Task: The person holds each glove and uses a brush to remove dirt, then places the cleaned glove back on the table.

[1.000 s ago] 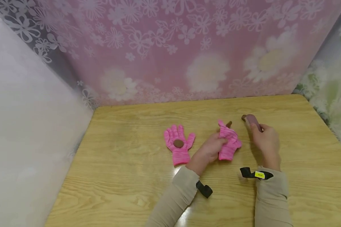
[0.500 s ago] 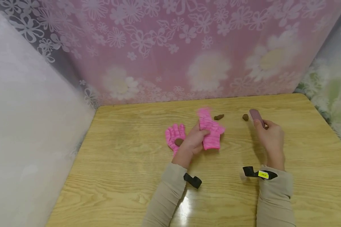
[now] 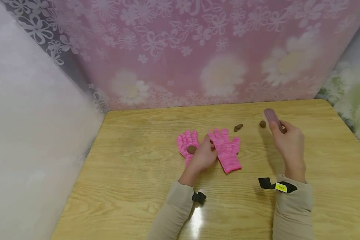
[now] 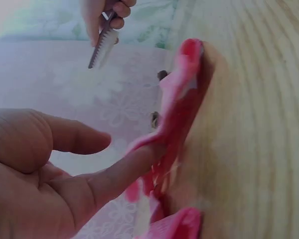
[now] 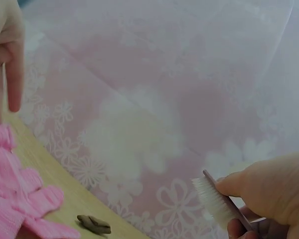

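A pink knitted glove (image 3: 226, 151) lies flat on the table, fingers toward the back. At its left edge is my left hand (image 3: 203, 156); the left wrist view shows the thumb apart and a straight finger (image 4: 119, 177) against the glove. To the left lies a second pink glove (image 3: 183, 144) with a brown oval piece (image 3: 192, 149) on its palm, partly hidden by my left hand. My right hand (image 3: 289, 145) holds a brush (image 3: 272, 117) with a mauve back and white bristles (image 5: 212, 201), raised over the table's right side.
Two small brown lumps lie behind the gloves, one elongated lump (image 3: 238, 127) and one rounder lump (image 3: 262, 124) near the brush. The wooden table (image 3: 123, 173) meets a pink flowered curtain (image 3: 174, 73) at its back edge.
My left hand gripped the right-hand glove, lifting it leftward off the lump; now it lies flat and the fingers have loosened. The brush has risen slightly, away from the round lump.
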Demonstrator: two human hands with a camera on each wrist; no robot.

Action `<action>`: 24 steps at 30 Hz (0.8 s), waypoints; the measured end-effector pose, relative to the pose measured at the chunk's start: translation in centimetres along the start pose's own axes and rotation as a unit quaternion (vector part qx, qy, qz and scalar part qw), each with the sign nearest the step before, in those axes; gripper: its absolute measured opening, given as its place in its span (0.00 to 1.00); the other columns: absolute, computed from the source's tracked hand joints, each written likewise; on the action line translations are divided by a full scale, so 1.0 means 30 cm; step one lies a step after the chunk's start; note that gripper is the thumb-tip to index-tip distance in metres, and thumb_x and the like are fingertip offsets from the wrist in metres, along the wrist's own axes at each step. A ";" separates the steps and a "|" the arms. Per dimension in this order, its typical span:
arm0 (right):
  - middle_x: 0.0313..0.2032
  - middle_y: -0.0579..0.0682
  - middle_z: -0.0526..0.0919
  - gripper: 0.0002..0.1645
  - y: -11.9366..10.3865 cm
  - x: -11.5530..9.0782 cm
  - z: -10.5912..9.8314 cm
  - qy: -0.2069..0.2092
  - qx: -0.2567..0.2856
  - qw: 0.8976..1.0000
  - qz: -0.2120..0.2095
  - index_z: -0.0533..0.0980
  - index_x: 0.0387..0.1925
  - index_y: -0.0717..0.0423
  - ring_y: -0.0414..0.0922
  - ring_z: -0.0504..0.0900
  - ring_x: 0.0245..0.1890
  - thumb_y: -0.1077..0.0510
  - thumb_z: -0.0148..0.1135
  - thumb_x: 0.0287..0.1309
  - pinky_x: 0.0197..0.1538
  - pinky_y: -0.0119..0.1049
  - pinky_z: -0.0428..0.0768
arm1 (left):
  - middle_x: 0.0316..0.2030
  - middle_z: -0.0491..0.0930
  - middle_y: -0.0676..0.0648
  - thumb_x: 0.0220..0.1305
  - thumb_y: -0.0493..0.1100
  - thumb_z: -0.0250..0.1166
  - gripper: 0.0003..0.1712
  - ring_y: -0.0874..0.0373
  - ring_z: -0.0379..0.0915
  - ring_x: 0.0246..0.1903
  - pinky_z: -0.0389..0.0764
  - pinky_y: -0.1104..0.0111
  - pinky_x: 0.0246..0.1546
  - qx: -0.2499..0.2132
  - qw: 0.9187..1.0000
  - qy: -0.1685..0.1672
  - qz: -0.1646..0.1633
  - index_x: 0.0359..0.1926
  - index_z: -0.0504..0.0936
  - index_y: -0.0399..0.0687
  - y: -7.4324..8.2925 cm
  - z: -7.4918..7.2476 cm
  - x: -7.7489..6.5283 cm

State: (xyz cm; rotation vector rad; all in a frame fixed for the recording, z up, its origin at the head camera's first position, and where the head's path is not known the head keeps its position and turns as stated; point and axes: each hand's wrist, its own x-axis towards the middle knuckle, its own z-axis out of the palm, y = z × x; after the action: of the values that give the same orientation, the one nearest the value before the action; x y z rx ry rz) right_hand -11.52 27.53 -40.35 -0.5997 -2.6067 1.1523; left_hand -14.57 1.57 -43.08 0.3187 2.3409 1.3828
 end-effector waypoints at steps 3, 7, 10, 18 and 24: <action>0.45 0.65 0.78 0.39 -0.019 -0.011 -0.007 0.003 0.000 1.000 -0.012 0.71 0.66 0.64 0.44 0.71 0.30 0.37 0.47 0.70 0.24 0.27 0.69 | 0.62 0.75 0.38 0.71 0.34 0.54 0.41 0.53 0.77 0.53 0.78 0.71 0.41 -0.024 0.999 0.041 0.003 0.77 0.44 0.38 0.011 -0.032 -0.011; 0.43 0.65 0.79 0.39 -0.042 -0.022 -0.007 0.002 0.001 0.999 -0.032 0.71 0.65 0.64 0.44 0.71 0.29 0.37 0.48 0.70 0.24 0.28 0.69 | 0.65 0.70 0.36 0.72 0.35 0.52 0.36 0.49 0.74 0.57 0.81 0.66 0.44 -0.056 0.995 0.074 0.026 0.76 0.49 0.40 0.013 -0.099 -0.024; 0.42 0.65 0.79 0.38 -0.054 -0.028 -0.006 0.000 -0.001 0.999 -0.041 0.71 0.66 0.64 0.45 0.71 0.29 0.37 0.48 0.70 0.23 0.29 0.69 | 0.66 0.67 0.34 0.73 0.37 0.51 0.32 0.46 0.74 0.55 0.80 0.59 0.47 0.007 0.996 0.088 0.027 0.74 0.55 0.37 0.004 -0.163 -0.044; 0.40 0.66 0.80 0.36 -0.085 -0.040 0.000 0.010 -0.011 0.996 -0.083 0.72 0.64 0.64 0.45 0.71 0.27 0.40 0.50 0.70 0.23 0.28 0.68 | 0.39 0.78 0.37 0.74 0.41 0.52 0.14 0.49 0.75 0.35 0.79 0.59 0.32 0.267 0.956 0.091 -0.081 0.47 0.77 0.34 -0.053 -0.270 -0.095; 0.40 0.66 0.80 0.35 -0.113 -0.057 0.014 -0.008 -0.013 0.995 -0.096 0.71 0.65 0.65 0.49 0.73 0.29 0.41 0.50 0.71 0.23 0.30 0.69 | 0.19 0.66 0.48 0.73 0.47 0.54 0.20 0.57 0.63 0.19 0.66 0.68 0.18 0.268 0.956 0.024 -0.115 0.21 0.69 0.47 -0.121 -0.262 -0.089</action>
State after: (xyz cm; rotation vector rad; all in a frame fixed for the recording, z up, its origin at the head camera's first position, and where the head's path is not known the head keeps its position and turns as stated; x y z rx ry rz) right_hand -11.08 24.43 -38.17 -0.3361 -2.6291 1.0678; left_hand -15.68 -7.40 -42.29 0.1524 2.6635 0.6397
